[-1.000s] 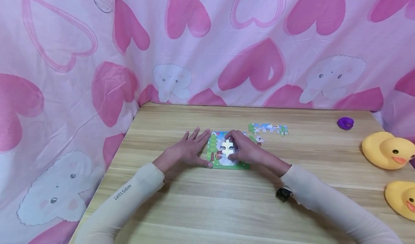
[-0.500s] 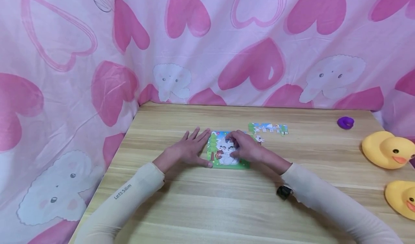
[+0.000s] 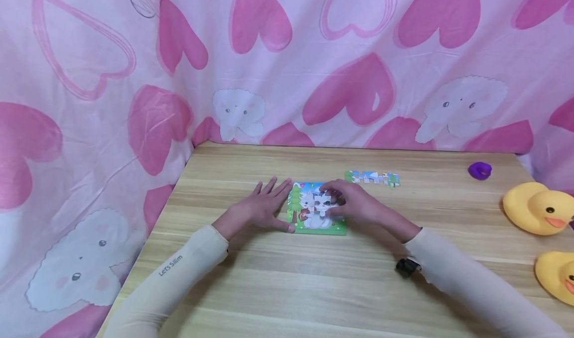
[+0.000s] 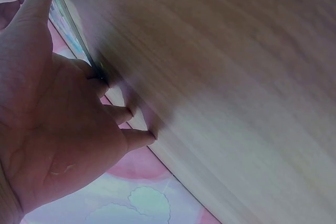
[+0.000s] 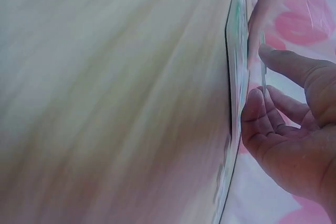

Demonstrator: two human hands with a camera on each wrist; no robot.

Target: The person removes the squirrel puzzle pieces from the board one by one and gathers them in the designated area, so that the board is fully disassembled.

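Observation:
A square jigsaw puzzle lies flat on the wooden table, its picture showing a white animal beside a green tree. My left hand is spread flat at its left side, thumb and forefinger against the edge. Over the puzzle's right half, my right hand pinches a jigsaw piece between thumb and fingertips. In the right wrist view the piece is seen edge-on, apart from the puzzle. The right fingers hide the puzzle's upper right part.
Several loose jigsaw pieces lie behind my right hand. A small purple toy duck and two yellow toy ducks sit at the right of the table. A pink heart-patterned cloth hangs behind and at the left.
My right hand and forearm have shifted slightly right, with the pinched piece now further right over the puzzle. The left hand stays put. A piece beside the puzzle's right edge is no longer visible.

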